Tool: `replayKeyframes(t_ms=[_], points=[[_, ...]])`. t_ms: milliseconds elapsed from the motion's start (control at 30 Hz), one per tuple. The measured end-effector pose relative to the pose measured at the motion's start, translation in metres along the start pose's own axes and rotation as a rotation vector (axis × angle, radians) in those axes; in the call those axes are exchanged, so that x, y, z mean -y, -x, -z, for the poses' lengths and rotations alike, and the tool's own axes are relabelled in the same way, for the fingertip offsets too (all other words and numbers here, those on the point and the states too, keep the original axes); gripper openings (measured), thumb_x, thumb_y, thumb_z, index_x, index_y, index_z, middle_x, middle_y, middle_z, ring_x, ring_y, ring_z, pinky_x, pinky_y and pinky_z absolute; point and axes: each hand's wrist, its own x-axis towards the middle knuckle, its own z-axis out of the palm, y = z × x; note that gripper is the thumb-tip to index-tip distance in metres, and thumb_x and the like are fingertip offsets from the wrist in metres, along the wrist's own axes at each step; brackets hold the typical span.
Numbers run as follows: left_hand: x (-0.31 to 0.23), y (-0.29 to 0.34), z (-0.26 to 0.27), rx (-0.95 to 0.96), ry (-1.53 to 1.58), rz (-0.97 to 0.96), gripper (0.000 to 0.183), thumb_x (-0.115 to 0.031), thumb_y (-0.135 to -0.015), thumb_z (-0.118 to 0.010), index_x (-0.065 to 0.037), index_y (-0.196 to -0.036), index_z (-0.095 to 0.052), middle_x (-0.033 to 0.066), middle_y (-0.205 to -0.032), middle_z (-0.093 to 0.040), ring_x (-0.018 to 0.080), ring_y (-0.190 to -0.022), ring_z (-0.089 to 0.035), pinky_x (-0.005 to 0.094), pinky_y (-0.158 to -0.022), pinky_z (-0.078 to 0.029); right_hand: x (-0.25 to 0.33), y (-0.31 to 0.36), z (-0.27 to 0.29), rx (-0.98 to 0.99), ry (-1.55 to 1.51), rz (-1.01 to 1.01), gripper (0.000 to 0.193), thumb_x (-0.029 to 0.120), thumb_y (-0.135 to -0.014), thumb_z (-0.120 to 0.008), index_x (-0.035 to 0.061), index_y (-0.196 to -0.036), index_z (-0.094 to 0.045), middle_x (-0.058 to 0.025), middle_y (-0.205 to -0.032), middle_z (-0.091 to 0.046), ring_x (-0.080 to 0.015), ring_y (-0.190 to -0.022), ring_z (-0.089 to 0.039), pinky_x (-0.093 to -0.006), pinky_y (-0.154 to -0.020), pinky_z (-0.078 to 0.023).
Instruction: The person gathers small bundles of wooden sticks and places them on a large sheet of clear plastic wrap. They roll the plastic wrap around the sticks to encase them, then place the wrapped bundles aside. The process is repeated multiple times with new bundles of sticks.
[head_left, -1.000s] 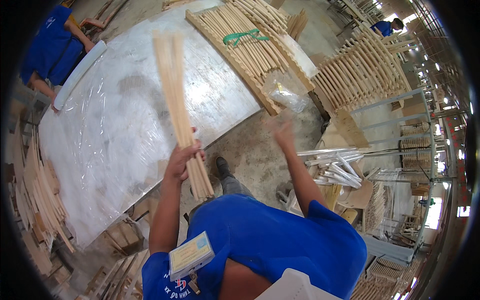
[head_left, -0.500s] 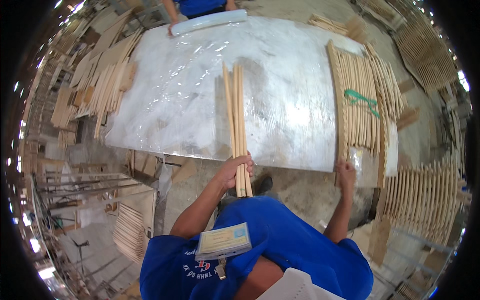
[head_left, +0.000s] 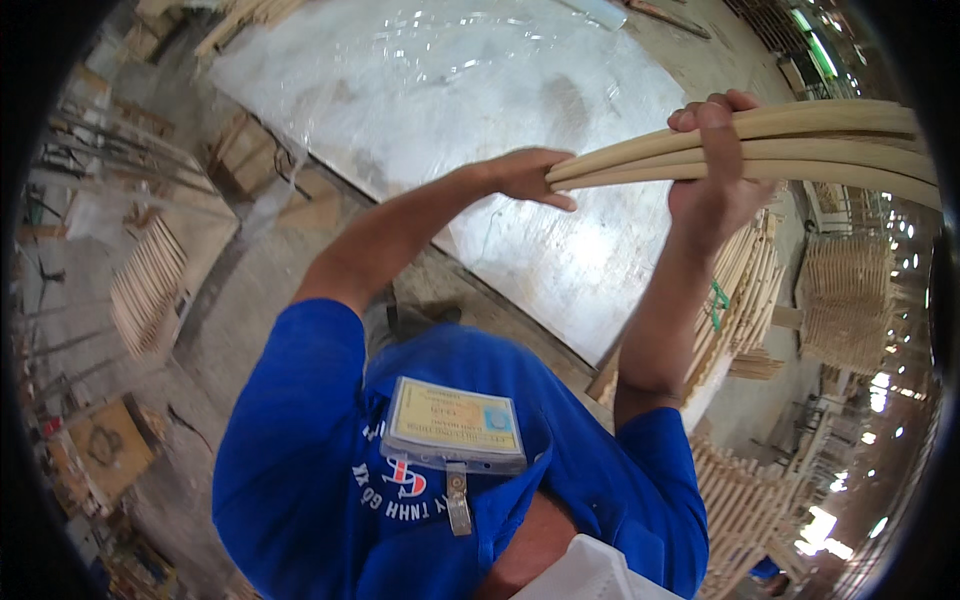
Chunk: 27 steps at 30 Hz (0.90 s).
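Note:
A bundle of long, pale wooden sticks (head_left: 630, 160) is raised above the table, slanting toward the right rim of the view. My right hand (head_left: 715, 165) is closed around the bundle, thumb across the near side and fingers over the top. At the bundle's left end, my left hand (head_left: 528, 178) is against the stick tips, its thumb held apart and its fingers stretched out, partly hidden behind the ends. Below the bundle lies the table (head_left: 420, 110), covered in clear plastic film.
Right of the table, beyond my right forearm, lies a stack of wooden sticks (head_left: 745, 285) with a green tie (head_left: 718, 303). More slatted wood (head_left: 845, 290) stands farther right. A plastic roll (head_left: 600, 12) rests at the far edge. Stacked sticks (head_left: 150, 285) sit on a board at left.
The bundle has risen from over the table's near edge and swung right. My right hand has left the table's right side and gripped it; my left hand has shifted to its end.

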Motion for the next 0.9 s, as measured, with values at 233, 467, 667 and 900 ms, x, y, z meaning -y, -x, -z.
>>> replayKeyframes(t_ms=[233,467,667,900], points=[[-0.048,-0.021,-0.011,-0.272,0.456,0.054,0.038,-0.029,-0.085,-0.083,-0.006,-0.113,-0.072,0.0094,-0.098,-0.076,0.0169,-0.089,-0.07,0.0368,-0.085,-0.058,-0.071,0.027,-0.001,-0.1,0.263,-0.103,0.02,-0.001,-0.081,-0.082,-0.0022,-0.095,-0.068,-0.0094,-0.088,-0.071,-0.0164,-0.077,-0.07,-0.0306,-0.074,-0.058],[-0.037,-0.001,-0.024,-0.384,0.34,0.103,0.044,-0.031,-0.086,-0.082,-0.01,-0.122,-0.07,0.0104,-0.105,-0.078,0.0235,-0.095,-0.075,0.0378,-0.089,-0.059,-0.084,0.029,-0.017,-0.033,0.201,-0.089,0.015,-0.004,-0.083,-0.079,-0.0018,-0.095,-0.068,-0.0082,-0.088,-0.07,-0.0153,-0.078,-0.069,-0.0299,-0.072,-0.058],[-0.031,0.003,0.002,-0.68,0.413,0.111,0.036,-0.02,-0.091,-0.078,-0.004,-0.122,-0.068,0.0086,-0.1,-0.076,0.0213,-0.09,-0.074,0.0371,-0.085,-0.061,-0.155,0.08,0.03,0.486,0.591,-0.282,0.133,0.046,-0.059,-0.105,0.0048,-0.163,-0.034,-0.0192,-0.153,-0.055,-0.0344,-0.142,-0.056,-0.0458,-0.112,-0.051],[-0.042,0.023,0.12,-0.852,1.17,0.123,0.015,-0.009,-0.094,-0.068,-0.005,-0.102,-0.056,0.0061,-0.081,-0.061,0.0222,-0.076,-0.063,0.0416,-0.083,-0.058,-0.153,0.151,0.065,0.474,0.162,-1.073,0.05,0.044,-0.098,-0.082,0.0004,-0.12,-0.071,-0.0022,-0.088,-0.068,-0.0132,-0.081,-0.064,-0.0326,-0.07,-0.053]])
